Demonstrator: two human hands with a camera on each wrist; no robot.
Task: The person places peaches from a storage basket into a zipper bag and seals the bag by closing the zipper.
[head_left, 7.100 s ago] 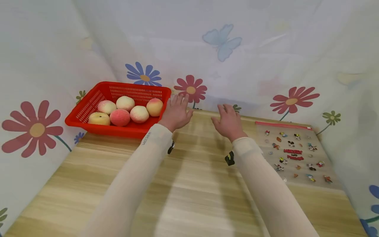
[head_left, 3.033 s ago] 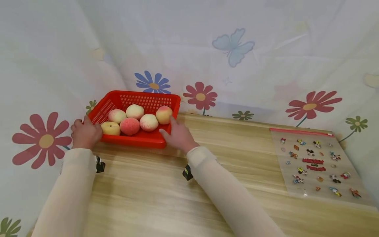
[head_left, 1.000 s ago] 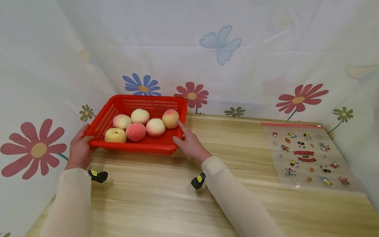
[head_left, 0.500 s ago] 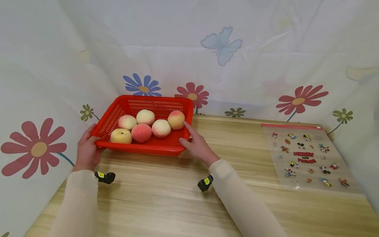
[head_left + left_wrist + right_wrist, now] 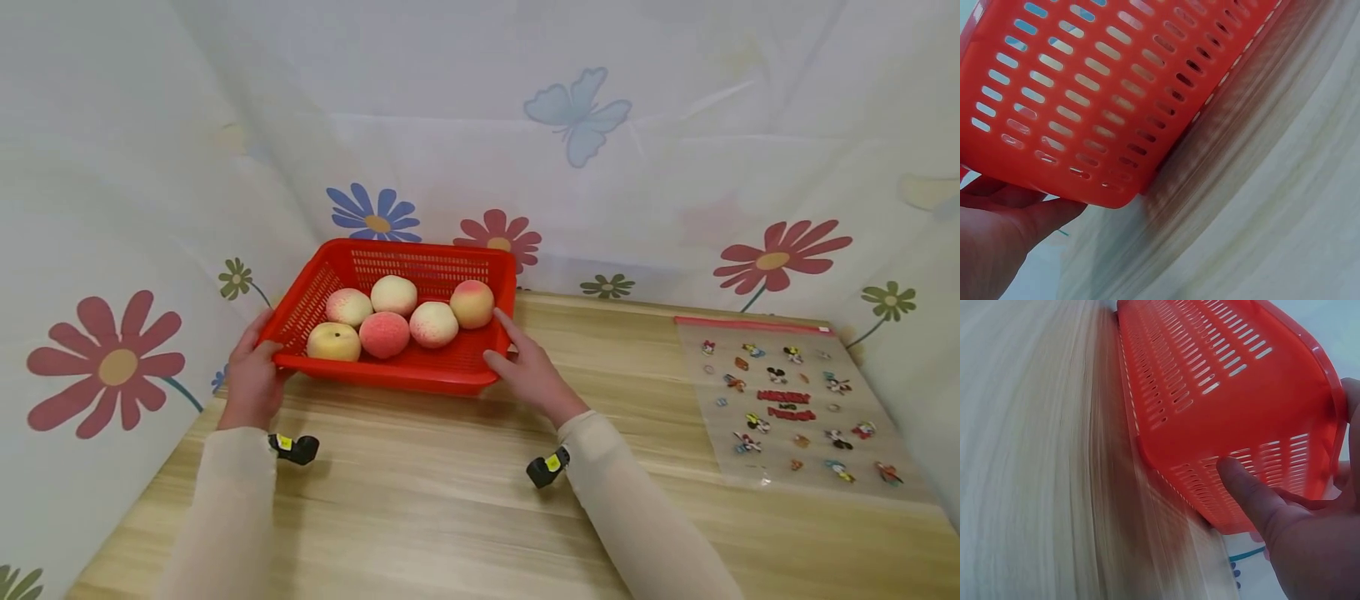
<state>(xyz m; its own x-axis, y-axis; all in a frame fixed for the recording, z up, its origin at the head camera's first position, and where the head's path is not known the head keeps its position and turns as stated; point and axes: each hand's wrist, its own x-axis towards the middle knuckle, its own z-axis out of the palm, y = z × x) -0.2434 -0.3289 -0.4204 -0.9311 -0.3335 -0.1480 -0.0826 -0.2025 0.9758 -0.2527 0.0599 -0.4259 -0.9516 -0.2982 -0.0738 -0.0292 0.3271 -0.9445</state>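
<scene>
A red plastic basket (image 5: 390, 379) with slotted walls sits low at the table's back left, holding several peaches: a yellow one (image 5: 333, 342), a deep pink one (image 5: 385, 335) and paler ones such as the white-pink peach (image 5: 433, 324). My left hand (image 5: 253, 379) grips its left front corner; the left wrist view shows the thumb (image 5: 1054, 215) under the rim. On the right side my right hand (image 5: 528, 371) holds the rim, and in the right wrist view one finger (image 5: 1250, 490) presses the slotted wall (image 5: 1222, 412). Whether the base touches the table cannot be told.
A clear zip bag (image 5: 787, 408) with a pink zip edge and cartoon prints lies flat at the table's right. Wood-grain tabletop (image 5: 420, 500) spreads in front of the basket. A flower-printed curtain (image 5: 660, 183) stands behind and at the sides.
Both hands were first apart from the basket's grip, then took hold at its sides. Since then the basket has shifted right with both hands, overlapping the red flower behind it; the peaches remain inside.
</scene>
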